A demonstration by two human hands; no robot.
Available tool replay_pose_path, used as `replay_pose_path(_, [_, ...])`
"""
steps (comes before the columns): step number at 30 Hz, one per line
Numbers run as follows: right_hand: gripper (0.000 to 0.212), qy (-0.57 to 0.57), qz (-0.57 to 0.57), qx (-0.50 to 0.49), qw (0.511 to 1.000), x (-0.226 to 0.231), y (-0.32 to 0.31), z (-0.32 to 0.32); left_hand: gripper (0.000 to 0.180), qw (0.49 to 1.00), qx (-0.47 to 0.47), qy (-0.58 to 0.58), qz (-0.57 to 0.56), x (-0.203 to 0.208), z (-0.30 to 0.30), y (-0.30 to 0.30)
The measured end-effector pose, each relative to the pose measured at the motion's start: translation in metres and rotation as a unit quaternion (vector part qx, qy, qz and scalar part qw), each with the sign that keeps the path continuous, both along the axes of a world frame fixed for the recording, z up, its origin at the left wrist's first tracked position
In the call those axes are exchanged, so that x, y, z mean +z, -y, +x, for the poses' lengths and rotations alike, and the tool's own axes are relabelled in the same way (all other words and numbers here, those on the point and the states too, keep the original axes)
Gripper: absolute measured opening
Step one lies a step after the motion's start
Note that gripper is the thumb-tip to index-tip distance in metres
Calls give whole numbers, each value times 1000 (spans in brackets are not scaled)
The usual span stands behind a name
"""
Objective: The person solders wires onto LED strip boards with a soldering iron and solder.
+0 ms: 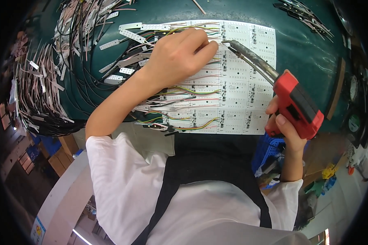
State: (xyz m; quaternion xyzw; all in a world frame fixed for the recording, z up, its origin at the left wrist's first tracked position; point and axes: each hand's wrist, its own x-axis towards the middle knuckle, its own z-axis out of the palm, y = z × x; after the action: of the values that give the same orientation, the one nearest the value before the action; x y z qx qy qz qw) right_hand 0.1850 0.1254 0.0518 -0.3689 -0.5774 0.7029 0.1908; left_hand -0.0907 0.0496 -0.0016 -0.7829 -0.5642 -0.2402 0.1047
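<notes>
My right hand is wrapped round the handle of a red and black soldering gun. Its long metal tip slants up and left onto a white panel of circuit boards. Right beside that tip, my left hand is closed in a pinch over the panel's upper part, at a thin wire whose length is mostly covered by the fingers. Rows of coloured wires run from the panel's middle out to the left, below my left forearm. Small black components dot the panel.
The panel lies on a dark green table. Black cables with small white boards pile up at the far left; a bundle of pinkish wires hangs nearer. More wired strips lie far right. A blue basket stands below the near edge.
</notes>
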Motion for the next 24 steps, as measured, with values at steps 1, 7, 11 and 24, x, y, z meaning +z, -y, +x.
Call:
replay_pose_path(1, [44, 0, 0, 0, 1000, 0, 0, 0, 30, 1000, 0, -1, 1, 0, 0, 0])
replay_pose_path(7, [44, 22, -36, 22, 999, 1, -4, 6, 30, 1000, -3, -8, 2, 2, 0, 1])
replay_pose_path(11, [39, 20, -33, 47, 998, -1, -5, 9, 29, 1000, -6, -12, 9, 0, -1, 0])
replay_pose_path(24, [59, 29, 12, 55, 998, 7, -5, 1, 27, 1000, -16, 13, -4, 0, -3, -1])
